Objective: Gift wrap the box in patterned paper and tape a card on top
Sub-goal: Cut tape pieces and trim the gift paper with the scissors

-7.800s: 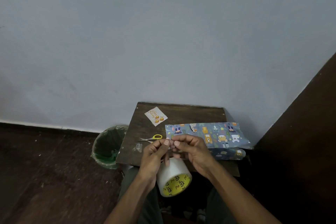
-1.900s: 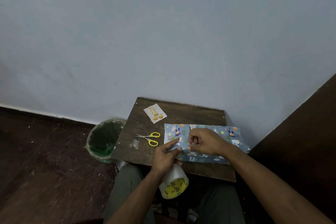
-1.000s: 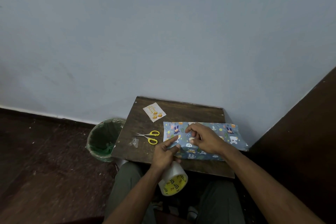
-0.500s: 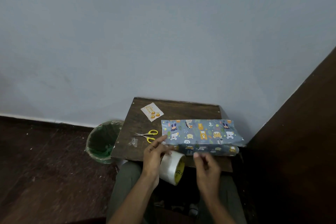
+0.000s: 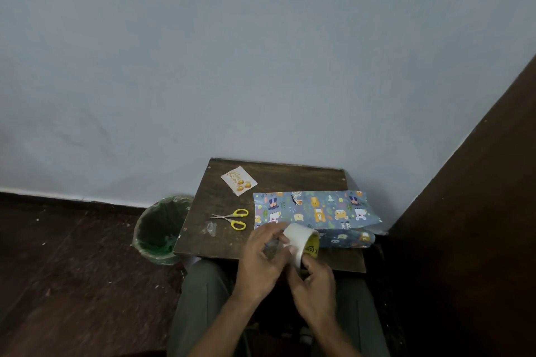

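Both hands work the white roll of clear tape (image 5: 300,243): left hand (image 5: 262,256) pinching its loose end, right hand (image 5: 314,284) gripping it. Pulled strip may fold onto itself; blue patterned paper (image 5: 314,209) lies unheld and could spring open.

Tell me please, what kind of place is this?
Probably a corner of a plain room at home, not a workshop: a small wooden table stands against a bare painted wall, a lined waste bin sits on the dark floor beside it.
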